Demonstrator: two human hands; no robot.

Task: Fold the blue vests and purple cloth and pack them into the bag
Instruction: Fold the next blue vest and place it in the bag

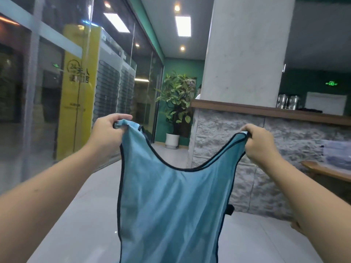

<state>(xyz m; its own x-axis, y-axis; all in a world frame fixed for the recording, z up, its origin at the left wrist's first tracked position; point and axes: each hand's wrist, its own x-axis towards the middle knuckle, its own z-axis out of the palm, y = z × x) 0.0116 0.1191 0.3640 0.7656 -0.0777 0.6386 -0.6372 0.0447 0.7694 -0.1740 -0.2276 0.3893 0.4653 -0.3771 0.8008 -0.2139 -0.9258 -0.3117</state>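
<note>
Two hands raised ahead, holding one blue vest (171,205) spread between them at chest height. Left hand (106,133) at 10 o'clock of the vest: fingers and thumb curled round the left shoulder strap, fabric bunched inside the grip. Right hand (260,143) at 2 o'clock: fingers curled tight round the right shoulder strap, grip closed on the strap end. Neckline with dark trim sagging in a deep curve between the two straps; body of the vest hanging straight down toward 6 o'clock and running off the lower edge of the view. Dark binding along both side edges; small dark tab at the right edge, toward 4 o'clock. Both forearms bare, angled in from the lower corners. Pale tiled floor (79,215) below and behind the vest. Stone-faced counter (275,133) with wooden top at 2 to 3 o'clock, white pillar (247,50) above it, metal canisters (288,101) on the top ledge. Potted plant (176,103) in a white pot at 12 o'clock, against a green wall. Yellow cabinet (76,92) behind glass panels at 10 o'clock. Part of a wooden desk (326,170) at 3 o'clock, carrying pale, blurred material, not identifiable.
</note>
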